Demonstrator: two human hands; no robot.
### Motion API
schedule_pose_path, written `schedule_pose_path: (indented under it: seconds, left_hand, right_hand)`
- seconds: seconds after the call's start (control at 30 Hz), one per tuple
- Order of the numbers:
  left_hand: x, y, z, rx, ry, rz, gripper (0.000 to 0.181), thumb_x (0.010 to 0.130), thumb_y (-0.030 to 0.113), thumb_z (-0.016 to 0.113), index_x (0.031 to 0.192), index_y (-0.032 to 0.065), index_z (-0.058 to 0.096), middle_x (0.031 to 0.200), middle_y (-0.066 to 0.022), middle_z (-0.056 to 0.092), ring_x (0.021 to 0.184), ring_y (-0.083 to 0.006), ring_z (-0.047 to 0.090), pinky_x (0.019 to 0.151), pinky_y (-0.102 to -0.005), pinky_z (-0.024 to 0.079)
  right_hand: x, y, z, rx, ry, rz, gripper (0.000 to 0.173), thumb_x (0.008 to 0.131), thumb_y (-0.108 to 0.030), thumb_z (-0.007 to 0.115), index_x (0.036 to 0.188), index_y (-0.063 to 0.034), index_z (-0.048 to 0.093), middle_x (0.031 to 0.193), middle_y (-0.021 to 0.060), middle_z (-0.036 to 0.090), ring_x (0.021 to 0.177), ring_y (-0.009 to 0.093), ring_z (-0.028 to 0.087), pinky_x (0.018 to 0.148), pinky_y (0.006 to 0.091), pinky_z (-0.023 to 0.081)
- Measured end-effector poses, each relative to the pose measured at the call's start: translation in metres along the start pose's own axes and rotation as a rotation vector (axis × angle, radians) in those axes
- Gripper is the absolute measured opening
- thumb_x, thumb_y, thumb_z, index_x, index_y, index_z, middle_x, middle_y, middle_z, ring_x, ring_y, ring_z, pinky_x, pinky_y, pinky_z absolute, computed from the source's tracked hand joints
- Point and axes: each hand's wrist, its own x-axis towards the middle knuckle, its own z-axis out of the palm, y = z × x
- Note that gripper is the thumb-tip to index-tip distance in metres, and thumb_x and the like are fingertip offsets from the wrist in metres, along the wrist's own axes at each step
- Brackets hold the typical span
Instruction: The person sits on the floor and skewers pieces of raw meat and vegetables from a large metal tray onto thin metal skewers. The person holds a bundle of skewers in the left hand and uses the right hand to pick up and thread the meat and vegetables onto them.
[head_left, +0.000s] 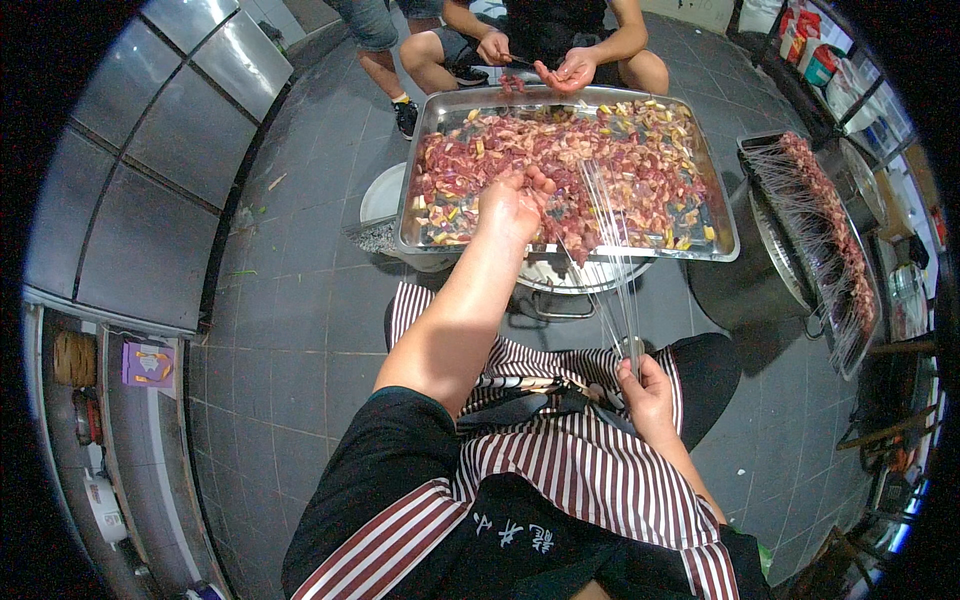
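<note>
A large stainless steel tray (562, 250) stands before me, spread with cut raw meat (487, 139) and yellowish pieces (709, 233). My left hand (516, 199) is over the meat near the tray's front, its fingers half curled; whether a piece lies in them is hard to see. Low and to the right, my right hand (649, 397) grips a bundle of thin metal skewers (615, 262). Their far ends fan out over the tray. At the near rim, some meat (577, 246) appears to be on a skewer's tip.
Opposite me sits a person whose hands (566, 71) hold a thin skewer; another person's legs (379, 67) are beside them. On a large pot (742, 262) at right rests a tray of loaded skewers (832, 232). A metal basin (585, 277) sits below the tray. Steel cabinets (150, 202) line the left.
</note>
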Motion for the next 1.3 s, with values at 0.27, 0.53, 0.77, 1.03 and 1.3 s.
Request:
schedule_pose_path:
  seconds: [0.27, 0.53, 0.77, 1.03, 1.3]
  left_hand:
    - [-0.016, -0.008, 0.006, 0.152, -0.031, 0.167, 0.039, 0.084, 0.002, 0.034, 0.12, 0.0086, 0.023, 0.079, -0.0101, 0.048, 0.064, -0.0182, 0.049, 0.064, -0.0368, 0.047]
    - [-0.018, -0.02, 0.007, 0.175, -0.015, 0.22, 0.031, 0.084, 0.002, 0.035, 0.114, 0.0077, 0.026, 0.084, -0.0125, 0.049, 0.07, -0.0238, 0.052, 0.067, -0.0425, 0.047]
    - [-0.023, -0.016, 0.003, 0.127, -0.147, 0.061, 0.021, 0.086, 0.009, 0.037, 0.106, 0.0034, 0.033, 0.089, -0.0145, 0.052, 0.077, -0.0278, 0.055, 0.068, -0.0412, 0.048]
    - [-0.012, 0.003, 0.001, 0.248, -0.198, -0.027, 0.024, 0.089, 0.026, 0.035, 0.098, 0.0038, 0.041, 0.09, -0.017, 0.056, 0.076, -0.0264, 0.057, 0.06, -0.0366, 0.048]
    - [-0.009, 0.003, 0.001, 0.3, -0.12, -0.043, 0.02, 0.089, 0.019, 0.03, 0.101, 0.0035, 0.036, 0.094, -0.0179, 0.056, 0.079, -0.0263, 0.058, 0.059, -0.0373, 0.048]
  right_hand:
    - [-0.001, -0.001, 0.001, 0.013, 0.009, -0.01, 0.002, 0.08, -0.005, 0.051, 0.079, -0.0033, 0.051, 0.063, -0.0054, 0.045, 0.054, 0.001, 0.037, 0.047, 0.0152, 0.029]
    - [-0.002, -0.001, 0.002, -0.009, 0.018, -0.053, 0.002, 0.081, -0.005, 0.049, 0.08, -0.0027, 0.05, 0.068, -0.0037, 0.047, 0.06, 0.003, 0.04, 0.054, 0.0161, 0.033]
    - [-0.002, -0.004, 0.002, 0.039, 0.017, -0.019, 0.004, 0.082, -0.008, 0.049, 0.078, -0.0062, 0.05, 0.065, -0.0073, 0.044, 0.055, 0.001, 0.035, 0.049, 0.0148, 0.028]
    - [0.0, -0.001, -0.001, -0.055, 0.018, -0.068, 0.004, 0.081, -0.005, 0.051, 0.077, -0.0038, 0.051, 0.063, -0.0057, 0.044, 0.055, 0.002, 0.037, 0.049, 0.0161, 0.031]
    - [0.0, -0.005, 0.002, -0.029, 0.016, -0.006, 0.002, 0.08, -0.005, 0.051, 0.078, -0.0048, 0.051, 0.059, -0.0068, 0.042, 0.048, 0.0, 0.034, 0.042, 0.0153, 0.026]
